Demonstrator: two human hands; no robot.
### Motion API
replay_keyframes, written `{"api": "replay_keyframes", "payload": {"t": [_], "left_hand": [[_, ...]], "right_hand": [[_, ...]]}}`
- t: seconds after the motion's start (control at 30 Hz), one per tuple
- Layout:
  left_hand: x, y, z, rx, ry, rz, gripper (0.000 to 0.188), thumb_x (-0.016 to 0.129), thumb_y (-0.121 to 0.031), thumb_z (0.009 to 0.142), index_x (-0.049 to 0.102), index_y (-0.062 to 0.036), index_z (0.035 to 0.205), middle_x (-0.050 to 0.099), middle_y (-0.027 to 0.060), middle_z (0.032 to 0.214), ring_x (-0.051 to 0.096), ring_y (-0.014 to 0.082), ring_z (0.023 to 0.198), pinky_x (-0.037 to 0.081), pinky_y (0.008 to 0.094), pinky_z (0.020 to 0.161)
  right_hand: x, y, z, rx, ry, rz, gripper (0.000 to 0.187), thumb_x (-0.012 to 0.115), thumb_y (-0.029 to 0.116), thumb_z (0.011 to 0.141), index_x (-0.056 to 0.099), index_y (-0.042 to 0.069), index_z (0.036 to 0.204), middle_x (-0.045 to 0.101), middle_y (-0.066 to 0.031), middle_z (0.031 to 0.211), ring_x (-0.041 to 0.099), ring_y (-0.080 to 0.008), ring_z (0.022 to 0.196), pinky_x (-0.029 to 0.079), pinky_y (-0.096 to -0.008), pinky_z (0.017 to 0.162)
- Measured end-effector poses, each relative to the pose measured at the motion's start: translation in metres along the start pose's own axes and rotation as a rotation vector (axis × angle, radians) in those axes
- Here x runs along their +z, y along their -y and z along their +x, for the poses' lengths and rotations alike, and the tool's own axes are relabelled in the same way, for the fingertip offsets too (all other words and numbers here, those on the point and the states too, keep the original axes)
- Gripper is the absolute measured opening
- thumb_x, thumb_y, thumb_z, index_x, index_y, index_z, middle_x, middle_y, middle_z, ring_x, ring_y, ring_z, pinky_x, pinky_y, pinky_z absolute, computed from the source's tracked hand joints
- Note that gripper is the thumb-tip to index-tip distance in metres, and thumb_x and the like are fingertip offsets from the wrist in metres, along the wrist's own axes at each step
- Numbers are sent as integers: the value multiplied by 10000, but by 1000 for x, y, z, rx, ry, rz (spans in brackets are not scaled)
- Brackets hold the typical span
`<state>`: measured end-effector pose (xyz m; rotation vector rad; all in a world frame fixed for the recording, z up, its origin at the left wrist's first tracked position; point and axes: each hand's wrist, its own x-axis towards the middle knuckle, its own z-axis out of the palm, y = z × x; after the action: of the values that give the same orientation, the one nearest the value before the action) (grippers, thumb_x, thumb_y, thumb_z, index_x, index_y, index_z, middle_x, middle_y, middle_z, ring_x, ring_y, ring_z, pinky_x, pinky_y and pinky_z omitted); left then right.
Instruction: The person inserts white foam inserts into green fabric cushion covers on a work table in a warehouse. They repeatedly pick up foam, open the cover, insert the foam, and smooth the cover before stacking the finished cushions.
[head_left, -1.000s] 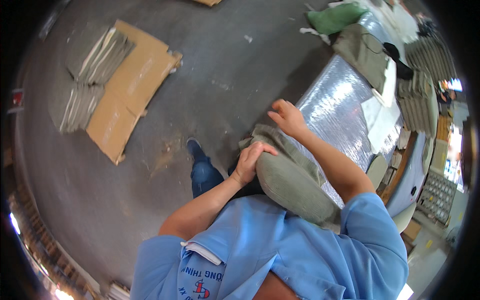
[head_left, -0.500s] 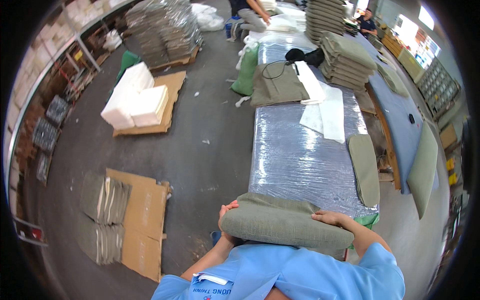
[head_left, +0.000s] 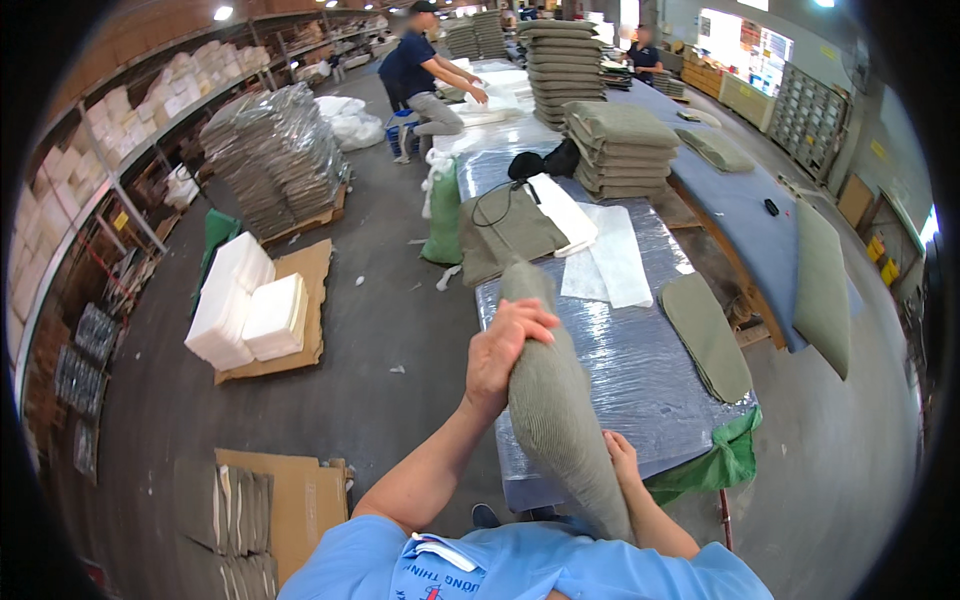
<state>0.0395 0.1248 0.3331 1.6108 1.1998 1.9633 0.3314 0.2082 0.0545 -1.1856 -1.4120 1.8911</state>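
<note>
Across the near end of the long table [head_left: 650,400], wrapped in glossy, creased clear film, the plump grey-green cushion [head_left: 556,405] is held tilted on edge; its finely ribbed cloth and rounded, tapering form suggest something light, soft, grippy and hard to damage, best held by its long sides. The left hand [head_left: 503,352] curls bunched fingers over its upper part, while the right hand [head_left: 624,465] touches its lower right side, fingers partly hidden, so whether they pinch I cannot tell.
</note>
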Motion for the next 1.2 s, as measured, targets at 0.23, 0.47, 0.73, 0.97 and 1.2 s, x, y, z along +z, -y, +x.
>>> {"api": "replay_keyframes", "payload": {"t": [0.23, 0.47, 0.73, 0.97, 1.2], "left_hand": [[20, 39, -44, -151, 510, -148, 337, 480, -210, 1033, 749, -72, 883, 714, 90, 1238, 411, 306, 1449, 34, 515, 1248], [52, 29, -87, -257, 550, -315, 298, 543, -176, 1007, 692, -50, 1232, 356, 150, 1634, 160, 296, 1578, 118, 465, 1258], [11, -18, -126, -395, 632, -183, 795, 599, -297, 987, 206, -37, 1626, 2, 251, 1701, 47, 375, 1585, 126, 470, 1252], [11, -37, -124, -222, 621, 23, 903, 725, -308, 896, 242, -23, 1603, 88, 326, 1659, 57, 428, 1575, 156, 525, 1236], [19, -32, -107, -219, 531, 119, 825, 728, -259, 871, 334, -13, 1553, 184, 346, 1625, 159, 448, 1553, 221, 519, 1219]], "right_hand": [[91, 29, -27, 164, -66, 400, 706, 549, 487, 1045, 354, 52, 1567, 523, -102, 1471, 535, -229, 1287, 465, -376, 1033], [108, 148, -83, -618, -143, 373, 768, 443, 520, 1072, 231, 9, 1604, 272, -188, 1628, 265, -288, 1513, 245, -427, 1216], [132, 150, -110, -685, -351, -48, 609, 294, 464, 1111, 444, 45, 1528, 229, -172, 1669, 223, -317, 1542, 176, -422, 1243], [140, 157, -88, -653, -471, -32, 540, 283, 402, 1124, 464, 80, 1518, 274, -139, 1648, 261, -278, 1524, 213, -404, 1234], [142, 173, -69, -642, -475, -6, 514, 312, 375, 1121, 480, 76, 1504, 317, -148, 1622, 280, -287, 1512, 227, -408, 1227]]}}
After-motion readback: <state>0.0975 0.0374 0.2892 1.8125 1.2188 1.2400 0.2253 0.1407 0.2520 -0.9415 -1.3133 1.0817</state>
